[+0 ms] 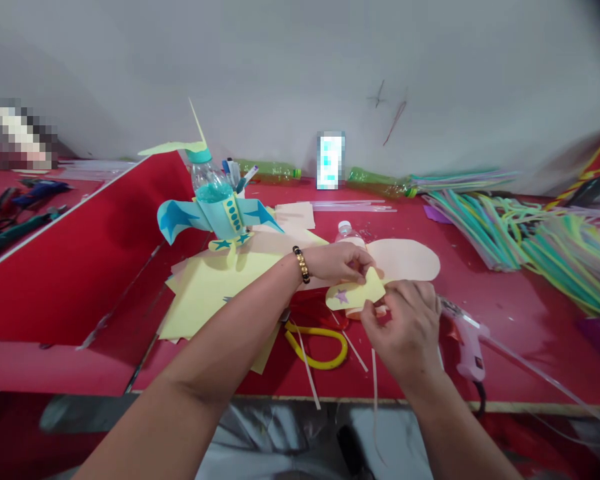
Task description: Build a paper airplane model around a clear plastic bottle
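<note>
Closest in, the person's left hand (337, 262), a beaded bracelet (302, 264) at its wrist, and right hand (405, 330) are both closed on a yellow paper star (356, 292), pinching it from either side. The star sits between them, its long axis running left to right, with the right hand a little nearer the person. Just beyond, a clear plastic bottle (349, 233) points its cap far, and a peach paper oval (405, 260) spreads to the right behind the star. On the red desk (530, 367), a yellow strip loop (316, 347) lies near the hands, with a pink glue gun (467, 337) to the right and yellow paper sheets (215, 293) to the left. Farther off stand a blue paper-winged bottle plane (210, 200) on the left and bundled striped straws (525, 247) on the right
</note>
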{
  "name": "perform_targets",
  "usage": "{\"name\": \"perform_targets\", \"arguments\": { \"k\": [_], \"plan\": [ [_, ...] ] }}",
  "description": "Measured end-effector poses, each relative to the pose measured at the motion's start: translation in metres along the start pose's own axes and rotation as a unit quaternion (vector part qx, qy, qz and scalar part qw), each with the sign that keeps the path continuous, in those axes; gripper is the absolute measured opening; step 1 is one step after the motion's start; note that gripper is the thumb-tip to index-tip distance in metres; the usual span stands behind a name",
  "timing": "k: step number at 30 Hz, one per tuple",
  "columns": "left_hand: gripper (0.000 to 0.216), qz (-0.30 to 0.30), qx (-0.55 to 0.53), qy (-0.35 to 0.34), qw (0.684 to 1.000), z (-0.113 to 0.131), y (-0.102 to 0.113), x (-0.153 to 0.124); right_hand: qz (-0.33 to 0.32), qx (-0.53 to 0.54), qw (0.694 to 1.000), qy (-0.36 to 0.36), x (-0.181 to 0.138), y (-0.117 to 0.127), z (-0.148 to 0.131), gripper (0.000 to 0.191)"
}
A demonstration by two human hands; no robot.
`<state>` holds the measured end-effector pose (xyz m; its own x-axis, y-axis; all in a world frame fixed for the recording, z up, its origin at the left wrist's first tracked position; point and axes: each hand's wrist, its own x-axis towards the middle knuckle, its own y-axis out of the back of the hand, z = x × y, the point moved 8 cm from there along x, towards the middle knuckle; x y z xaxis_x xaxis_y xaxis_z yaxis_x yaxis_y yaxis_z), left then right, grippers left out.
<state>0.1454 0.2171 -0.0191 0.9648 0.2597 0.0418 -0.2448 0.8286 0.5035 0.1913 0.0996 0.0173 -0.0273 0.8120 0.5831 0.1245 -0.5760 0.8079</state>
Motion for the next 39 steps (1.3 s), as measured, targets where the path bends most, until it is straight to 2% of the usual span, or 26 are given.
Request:
{"name": "perform_targets", "arguments": {
  "k": [9, 30, 35, 39],
  "plan": [
    [0.016, -0.001, -0.046, 0.009, 0.999, -0.006, -0.002, 0.001, -0.011, -0.016, 1.000, 0.003, 0.001, 0.000, -0.003, 0.016],
    [0.017, 0.016, -0.050, -0.021, 0.998, -0.006, -0.001, 0.003, -0.020, -0.031, 0.999, -0.002, -0.001, -0.003, -0.001, 0.018],
    [0.006, 0.024, -0.033, -0.020, 0.999, -0.004, 0.001, 0.002, -0.016, 0.014, 1.000, -0.006, 0.000, 0.002, 0.007, 0.015],
    [0.004, 0.027, -0.026, -0.017, 0.999, -0.002, 0.003, -0.001, 0.018, 0.096, 0.995, -0.033, -0.004, 0.016, 0.025, 0.019]
  ]
}}
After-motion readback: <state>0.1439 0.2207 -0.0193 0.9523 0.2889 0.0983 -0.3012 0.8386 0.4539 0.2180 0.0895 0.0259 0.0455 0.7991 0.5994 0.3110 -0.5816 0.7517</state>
